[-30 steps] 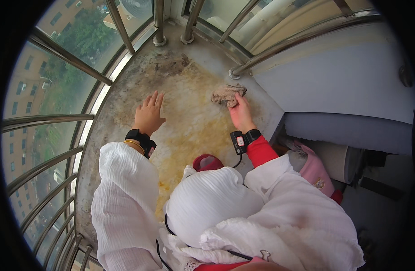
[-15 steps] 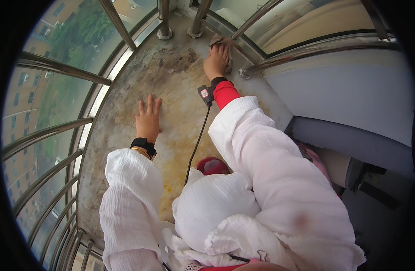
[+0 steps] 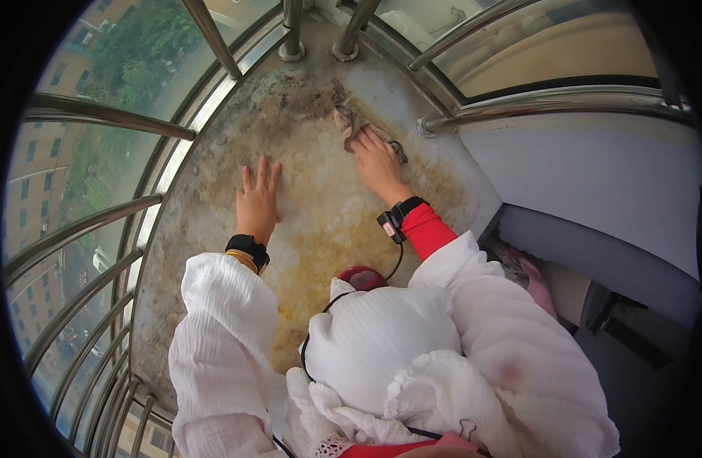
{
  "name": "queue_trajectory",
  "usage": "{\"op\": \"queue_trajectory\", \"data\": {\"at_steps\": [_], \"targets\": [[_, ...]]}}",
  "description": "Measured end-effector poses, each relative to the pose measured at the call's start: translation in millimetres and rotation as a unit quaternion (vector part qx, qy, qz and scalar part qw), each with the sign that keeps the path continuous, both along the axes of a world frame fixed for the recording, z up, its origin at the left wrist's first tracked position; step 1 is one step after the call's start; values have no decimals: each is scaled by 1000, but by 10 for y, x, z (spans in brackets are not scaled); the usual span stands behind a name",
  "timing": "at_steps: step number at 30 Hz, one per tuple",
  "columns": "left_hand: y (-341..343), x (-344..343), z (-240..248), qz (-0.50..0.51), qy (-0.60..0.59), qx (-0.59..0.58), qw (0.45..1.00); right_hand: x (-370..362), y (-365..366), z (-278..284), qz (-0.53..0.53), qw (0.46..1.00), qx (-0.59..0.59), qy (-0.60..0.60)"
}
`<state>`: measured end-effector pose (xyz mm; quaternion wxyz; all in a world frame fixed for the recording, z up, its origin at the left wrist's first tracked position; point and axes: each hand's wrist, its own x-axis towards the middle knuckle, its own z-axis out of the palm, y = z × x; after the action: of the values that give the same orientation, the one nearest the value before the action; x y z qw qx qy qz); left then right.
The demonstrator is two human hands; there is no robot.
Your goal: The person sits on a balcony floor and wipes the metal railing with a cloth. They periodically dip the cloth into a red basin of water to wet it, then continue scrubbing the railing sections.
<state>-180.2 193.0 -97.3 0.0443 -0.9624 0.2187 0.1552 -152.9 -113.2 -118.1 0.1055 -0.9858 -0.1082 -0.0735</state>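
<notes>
My right hand (image 3: 379,164) presses a crumpled brownish-grey cloth (image 3: 352,122) onto the stained stone ledge (image 3: 305,221), its fingers lying over the cloth's near part. Part of the cloth sticks out beyond the fingertips, and a darker edge shows to the right of them. Further left, my left hand (image 3: 257,200) rests flat on the ledge with its fingers spread, holding nothing. Yellow and dark brown stains mark the surface around both hands. A black band with a small box and a cable sits on my right wrist; another black band is on my left wrist.
Metal railing bars (image 3: 110,114) and a window curve along the left side, with trees and buildings outside. A metal rail (image 3: 564,107) runs along the glass at the far right, above a pale wall panel (image 3: 587,168). My red shoe or slipper (image 3: 362,278) shows below the hands.
My right hand has drawn the cloth back toward me from the far right corner by the rail post. The left hand stays in place on the ledge. The view has shifted slightly.
</notes>
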Motion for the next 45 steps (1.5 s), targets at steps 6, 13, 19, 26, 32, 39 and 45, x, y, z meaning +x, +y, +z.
{"op": "queue_trajectory", "data": {"at_steps": [6, 13, 19, 26, 32, 39, 45], "targets": [[20, -9, 7, 2, 5, -23, 1000, 1143, 169, -50, -178, 976, 83, -89], [-2, 10, 37, 1, 9, 5, 1000, 704, 932, -223, 62, 993, 84, -52], [17, 5, -23, -2, -7, 23, 1000, 744, 840, -179, 82, 995, 50, -15], [54, -43, -124, 13, -41, -19, 999, 2517, 1056, -364, -53, 987, 112, -101], [61, -23, -188, 10, -48, -17, 999, 1942, 918, -349, 14, 998, 35, -58], [87, -35, -225, 20, -49, -31, 998, -203, 1065, -38, 166, 981, 89, 49], [93, -83, -135, 74, -47, -17, 996, 481, 1064, -121, 228, 973, 20, 4]]}}
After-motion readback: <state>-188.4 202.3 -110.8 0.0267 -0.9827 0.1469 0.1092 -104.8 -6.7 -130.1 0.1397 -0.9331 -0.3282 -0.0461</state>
